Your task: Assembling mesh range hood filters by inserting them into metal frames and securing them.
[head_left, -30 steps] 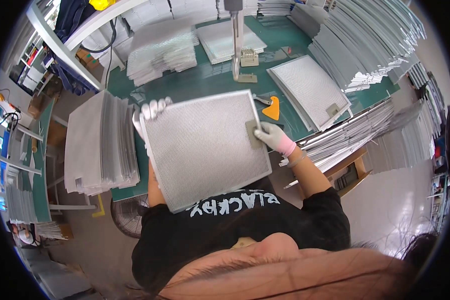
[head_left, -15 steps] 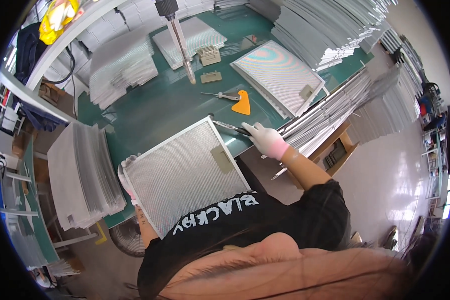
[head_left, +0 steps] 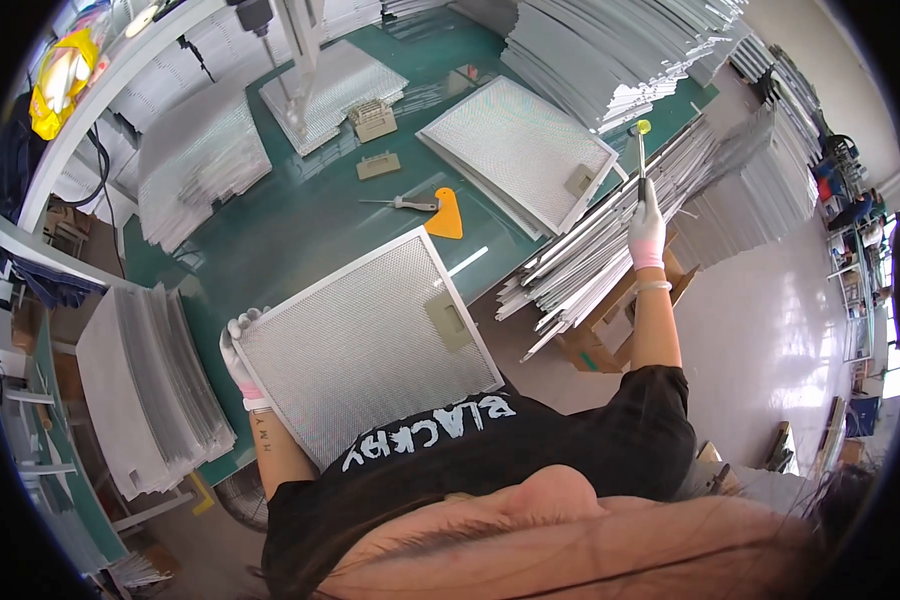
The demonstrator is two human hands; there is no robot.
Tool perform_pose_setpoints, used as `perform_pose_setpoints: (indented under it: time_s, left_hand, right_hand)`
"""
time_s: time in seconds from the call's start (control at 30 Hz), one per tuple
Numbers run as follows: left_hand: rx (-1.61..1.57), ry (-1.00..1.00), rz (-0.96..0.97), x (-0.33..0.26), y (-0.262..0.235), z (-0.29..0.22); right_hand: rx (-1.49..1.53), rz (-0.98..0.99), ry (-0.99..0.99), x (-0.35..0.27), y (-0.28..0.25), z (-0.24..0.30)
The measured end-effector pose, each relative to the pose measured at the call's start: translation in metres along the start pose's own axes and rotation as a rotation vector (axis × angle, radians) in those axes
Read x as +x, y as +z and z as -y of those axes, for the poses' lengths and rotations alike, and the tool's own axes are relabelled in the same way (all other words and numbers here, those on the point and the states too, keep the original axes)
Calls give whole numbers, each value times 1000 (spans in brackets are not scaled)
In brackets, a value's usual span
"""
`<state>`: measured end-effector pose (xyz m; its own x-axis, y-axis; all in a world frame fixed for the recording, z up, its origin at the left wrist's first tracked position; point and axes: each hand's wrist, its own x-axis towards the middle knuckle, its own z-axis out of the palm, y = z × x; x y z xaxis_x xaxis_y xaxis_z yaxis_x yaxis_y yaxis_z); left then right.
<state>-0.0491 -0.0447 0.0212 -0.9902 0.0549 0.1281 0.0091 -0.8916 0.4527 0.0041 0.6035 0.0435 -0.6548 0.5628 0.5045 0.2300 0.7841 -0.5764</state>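
Note:
My left hand, in a white glove with a pink cuff, grips the left edge of a framed metal mesh filter panel. The panel slants across my front, its lower part against my black shirt. A beige latch plate is set in it near the right edge. Out to the right, my gloved right hand is closed around the dark handle of a small mallet. Its head, with a yellow-green face, points away from me, apart from the panel.
On the green table lie a screwdriver, an orange scraper and beige plates. More mesh panels are stacked to the right. Piled metal strips jut past the table edge, over a cardboard box. Panel stacks stand left.
My right hand has swung the mallet away from the panel's top corner, out to the right and farther off. The left hand still holds the panel. The view has shifted a little.

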Motion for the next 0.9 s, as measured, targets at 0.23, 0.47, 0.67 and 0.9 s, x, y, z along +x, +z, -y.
perform_pose_setpoints:
  time_s: [0.23,0.47,0.67,0.9]
  left_hand:
    - [13,-21,-77,-9,-15,9]
    - [8,-15,-100,-9,-20,10]
    - [40,-23,-90,-10,-20,8]
    - [15,6,-6,-16,-1,-6]
  right_hand:
    - [-195,178,73,14,18,-29]
    - [-221,248,149,13,15,-13]
    - [52,120,-28,-33,10,60]
    - [117,686,-325,-128,49,141]
